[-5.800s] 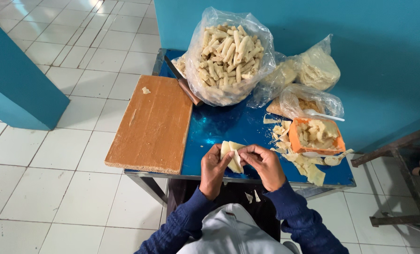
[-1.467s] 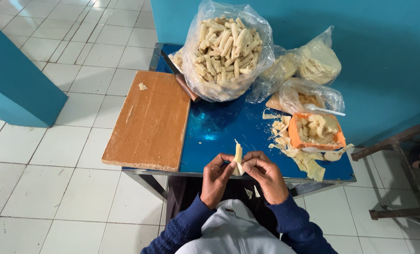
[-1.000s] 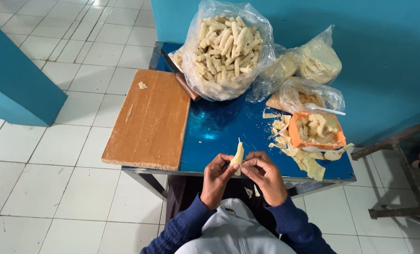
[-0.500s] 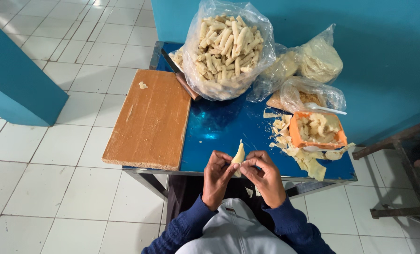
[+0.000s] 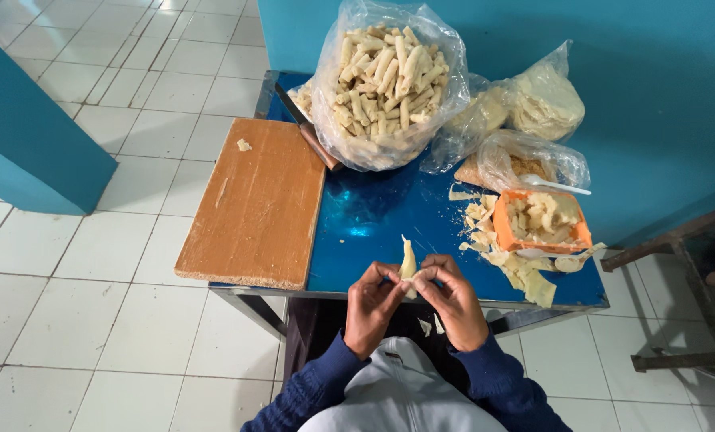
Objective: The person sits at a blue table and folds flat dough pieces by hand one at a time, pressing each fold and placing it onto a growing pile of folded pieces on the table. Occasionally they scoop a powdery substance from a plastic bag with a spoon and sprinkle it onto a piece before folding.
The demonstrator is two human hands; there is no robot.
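Note:
Both hands meet over the near edge of the blue table. My left hand and my right hand pinch a small pale dough wrapper roll between their fingertips, its pointed end sticking up. Just to the right, an orange tray holds filling and pale pieces, with loose wrapper scraps lying around it. At the back stands a big clear bag of finished rolls.
A wooden cutting board covers the table's left part, with a knife at its far corner. More plastic bags of wrappers lean against the blue wall. White floor tiles lie left; a metal frame stands right.
The wrapper lay flat and open in my hands at first; now it is folded into a narrow upright roll. My hands have drawn slightly nearer to me, over the table edge.

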